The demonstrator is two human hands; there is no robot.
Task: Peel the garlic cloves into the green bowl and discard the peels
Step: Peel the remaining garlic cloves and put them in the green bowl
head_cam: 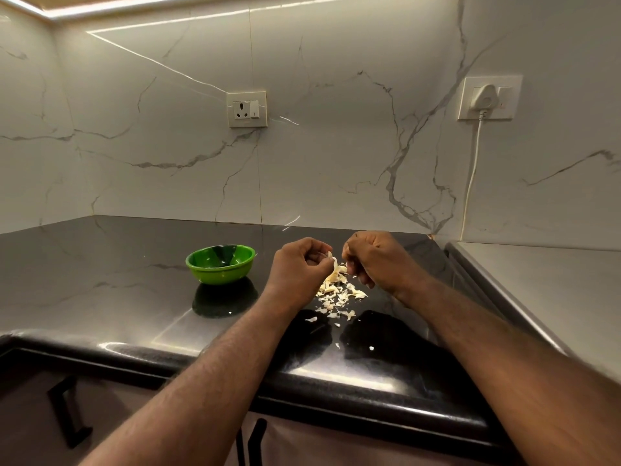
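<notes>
Both forearms reach forward over the black bench (117,280), wrists raised, hands close together above it. Left hand (302,264): fingers curled tight, pinching a garlic clove (330,255) at the fingertips. Right hand (376,260): also curled narrow, fingertips on the same clove from the other side. A loose peel strip (336,271) hangs from the clove. Peel pile (339,294) lies scattered on the bench right below the hands. Green bowl (221,275) stands to the left, apart from the hands. Wall socket (247,109) and a plug with white cord (472,173) are behind.
</notes>
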